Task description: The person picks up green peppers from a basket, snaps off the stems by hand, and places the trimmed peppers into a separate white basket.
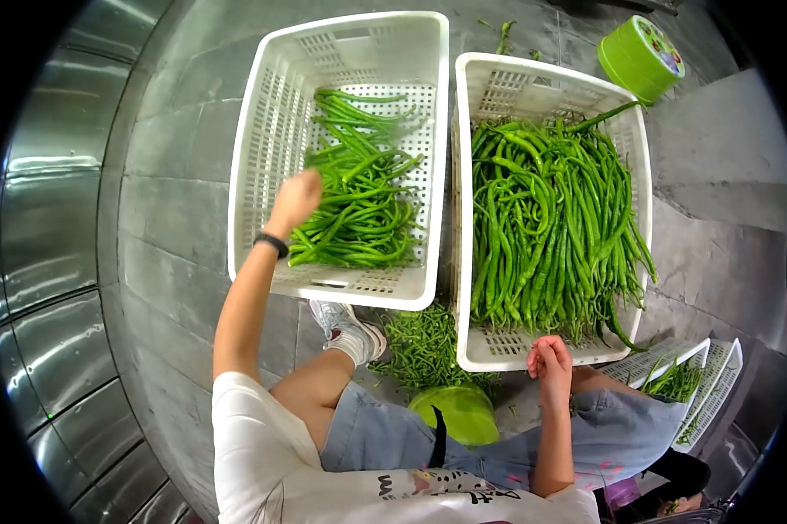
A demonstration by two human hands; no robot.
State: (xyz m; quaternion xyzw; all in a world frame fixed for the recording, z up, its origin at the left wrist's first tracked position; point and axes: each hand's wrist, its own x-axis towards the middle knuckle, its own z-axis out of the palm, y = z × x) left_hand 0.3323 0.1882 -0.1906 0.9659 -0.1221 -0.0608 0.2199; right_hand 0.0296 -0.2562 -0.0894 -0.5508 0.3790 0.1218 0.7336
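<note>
My left hand (pixel 295 199) hangs over the long green chilli peppers (pixel 358 196) in the left white slotted plastic crate (pixel 252 140); I cannot tell its grip. My right hand (pixel 550 360), fingers bunched shut, perhaps pinching something small, sits at the near rim of the fuller right white plastic crate (pixel 465 218).

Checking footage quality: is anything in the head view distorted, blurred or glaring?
Head view: strong fisheye, black corners, straight lines bowed; left hand slightly blurred over the left crate; right hand sharp; soft glare on the steel wall; lighting even.
</note>
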